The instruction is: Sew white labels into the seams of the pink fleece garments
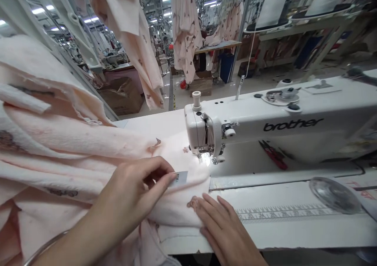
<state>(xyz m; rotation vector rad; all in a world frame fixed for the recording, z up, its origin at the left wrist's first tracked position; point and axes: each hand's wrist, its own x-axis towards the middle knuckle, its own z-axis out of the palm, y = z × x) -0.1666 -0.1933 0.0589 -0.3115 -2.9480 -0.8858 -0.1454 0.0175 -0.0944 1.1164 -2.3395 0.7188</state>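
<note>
Pale pink fleece fabric with small brown prints lies heaped across the left of the white sewing table. My left hand pinches a small white label against the fabric's folded edge, fingers closed on it. My right hand lies flat on the fabric's lower edge, fingers stretched out. Just beyond the label is the needle area of a white Brother sewing machine, lit by its lamp.
Red thread snips lie under the machine arm. A clear plastic dish sits at the right, and a printed ruler strip runs along the table. More pink garments hang overhead. Cardboard boxes and other workstations stand behind.
</note>
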